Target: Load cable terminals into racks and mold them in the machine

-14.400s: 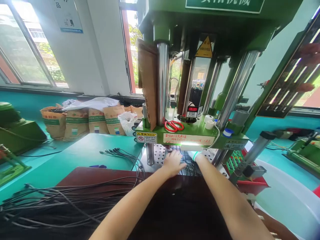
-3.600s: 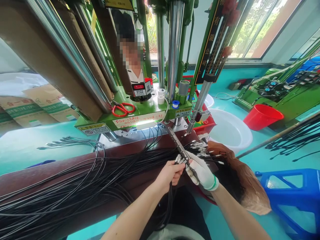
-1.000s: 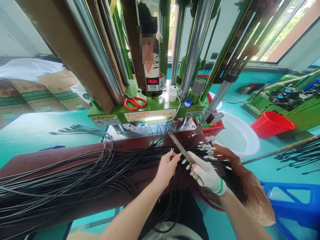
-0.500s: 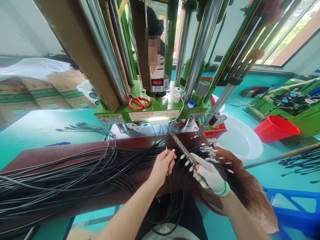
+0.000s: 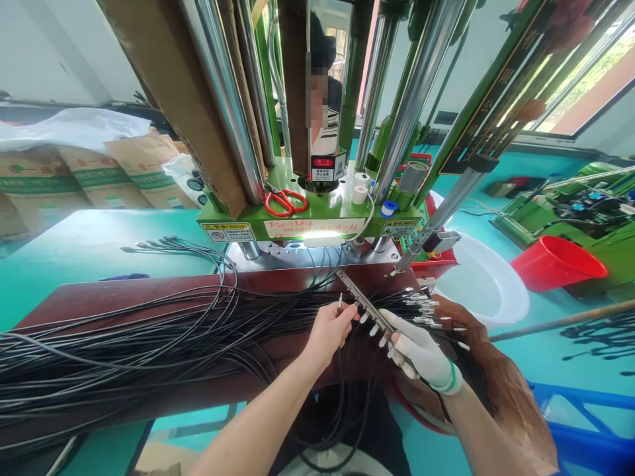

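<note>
My left hand (image 5: 328, 336) pinches a cable's thin metal connector (image 5: 340, 304), with its black cable (image 5: 340, 377) hanging down below the hand. My right hand (image 5: 421, 354), in a white glove with a green band, grips a slotted metal bar (image 5: 367, 305). Several metal-tipped connectors (image 5: 374, 329) sit along the bar's lower edge. Beside the bar, a cluster of loose metal cable ends (image 5: 421, 311) fans out. A large bundle of black cables (image 5: 149, 340) lies across the dark brown table (image 5: 99, 285) and runs towards both hands.
A green press with steel columns (image 5: 317, 225) stands directly ahead, red scissors (image 5: 281, 203) on its bed. A person (image 5: 322, 119) stands beyond it. To the right are a white basin (image 5: 483, 281), red bucket (image 5: 558, 261), brown paper bag (image 5: 510, 410) and blue stool (image 5: 585, 423).
My left hand now holds its connector closer to the bar. The whole view has drifted, so the press and bar sit further right. My right hand still grips the bar.
</note>
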Tool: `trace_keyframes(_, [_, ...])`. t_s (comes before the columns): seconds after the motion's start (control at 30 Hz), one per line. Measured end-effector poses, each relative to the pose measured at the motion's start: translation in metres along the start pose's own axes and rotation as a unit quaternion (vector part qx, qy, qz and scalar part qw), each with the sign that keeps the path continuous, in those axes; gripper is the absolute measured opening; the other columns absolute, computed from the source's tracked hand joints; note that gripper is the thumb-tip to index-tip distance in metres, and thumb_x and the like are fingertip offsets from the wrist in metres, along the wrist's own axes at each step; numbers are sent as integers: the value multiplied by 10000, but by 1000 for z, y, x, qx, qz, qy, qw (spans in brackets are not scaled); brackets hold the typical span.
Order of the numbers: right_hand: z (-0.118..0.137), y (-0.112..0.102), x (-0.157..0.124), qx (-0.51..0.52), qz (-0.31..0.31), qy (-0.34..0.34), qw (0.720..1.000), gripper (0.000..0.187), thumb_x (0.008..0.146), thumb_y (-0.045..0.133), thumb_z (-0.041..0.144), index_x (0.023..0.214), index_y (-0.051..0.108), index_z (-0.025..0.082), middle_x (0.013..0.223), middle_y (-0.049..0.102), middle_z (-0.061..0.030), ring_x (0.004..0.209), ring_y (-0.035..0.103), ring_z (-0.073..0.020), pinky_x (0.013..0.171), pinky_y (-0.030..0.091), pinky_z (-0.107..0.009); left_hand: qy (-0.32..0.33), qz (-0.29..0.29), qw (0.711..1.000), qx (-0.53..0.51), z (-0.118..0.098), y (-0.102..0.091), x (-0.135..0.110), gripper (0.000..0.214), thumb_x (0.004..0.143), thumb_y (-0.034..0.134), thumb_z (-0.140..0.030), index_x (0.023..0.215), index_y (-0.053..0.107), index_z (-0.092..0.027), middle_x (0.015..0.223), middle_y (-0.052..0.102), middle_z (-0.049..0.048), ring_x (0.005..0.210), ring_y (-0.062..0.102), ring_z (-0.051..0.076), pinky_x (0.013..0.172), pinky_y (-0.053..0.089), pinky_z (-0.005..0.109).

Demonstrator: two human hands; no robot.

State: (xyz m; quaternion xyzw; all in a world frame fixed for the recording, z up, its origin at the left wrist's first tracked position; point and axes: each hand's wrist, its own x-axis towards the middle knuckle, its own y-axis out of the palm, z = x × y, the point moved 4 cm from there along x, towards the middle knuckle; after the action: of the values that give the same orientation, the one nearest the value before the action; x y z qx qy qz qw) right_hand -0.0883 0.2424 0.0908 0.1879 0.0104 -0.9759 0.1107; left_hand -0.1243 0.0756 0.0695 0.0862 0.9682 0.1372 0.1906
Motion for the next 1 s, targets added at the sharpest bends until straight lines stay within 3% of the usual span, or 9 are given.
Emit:
trace_keyframes(0.17, [-4, -1, 1, -10, 5, -9, 1000, 650, 680, 600, 509, 1262, 494, 240, 485, 486, 4, 339, 365, -99, 261, 304, -231, 6, -2, 1000, 13, -1, -1, 0, 337, 680, 580, -485, 621, 494, -164, 374, 291, -101, 316, 201, 25, 308, 170, 162])
trace_keyframes(0.4, [-18, -3, 3, -69, 18, -27, 997, 622, 807, 492, 446, 1354, 346, 188, 546, 474, 34, 367, 377, -43, 292, 311, -149, 6, -4, 999, 48, 0, -4, -1, 315, 701, 550, -459, 618, 492, -161, 369, 256, -109, 304, 162, 20, 306, 128, 169])
trace_keyframes(0.6, [-21, -3, 6, -103, 37, -23, 994, 598, 828, 465, 442, 1365, 317, 224, 548, 474, 49, 346, 360, -23, 300, 334, -138, 30, -2, 995, 95, -4, -3, 4, 289, 724, 525, -415, 604, 479, -156, 360, 230, -117, 301, 158, 15, 316, 140, 160])
trace_keyframes(0.7, [-19, -4, 5, -65, 37, -24, 997, 628, 799, 496, 471, 1356, 334, 228, 535, 481, 38, 352, 363, -40, 289, 315, -150, 49, 27, 990, 126, -13, -2, 2, 317, 767, 467, -448, 655, 506, -155, 403, 372, -75, 320, 296, 43, 322, 237, 164])
trace_keyframes(0.8, [-14, -5, 4, -39, 28, -28, 998, 696, 740, 523, 557, 1338, 372, 236, 549, 518, -2, 359, 394, -84, 270, 311, -201, 124, -11, 985, 118, -28, -7, -4, 327, 800, 428, -458, 743, 525, -151, 545, 512, -17, 468, 478, 82, 404, 366, 171])
trace_keyframes(0.9, [-7, -6, 4, -36, 15, -28, 999, 736, 695, 530, 620, 1328, 386, 273, 625, 563, -39, 373, 423, -112, 271, 314, -237, 153, -77, 983, 66, -34, -17, -9, 339, 815, 401, -490, 788, 491, -164, 448, 369, -79, 368, 349, 53, 352, 279, 154])
trace_keyframes(1.0, [-4, -5, 3, -38, 27, -22, 999, 760, 684, 525, 643, 1332, 379, 273, 573, 531, -27, 350, 397, -111, 278, 304, -249, 106, -47, 992, 41, -26, -16, -8, 381, 821, 328, -551, 718, 402, -192, 414, 203, -114, 326, 173, 39, 324, 131, 163])
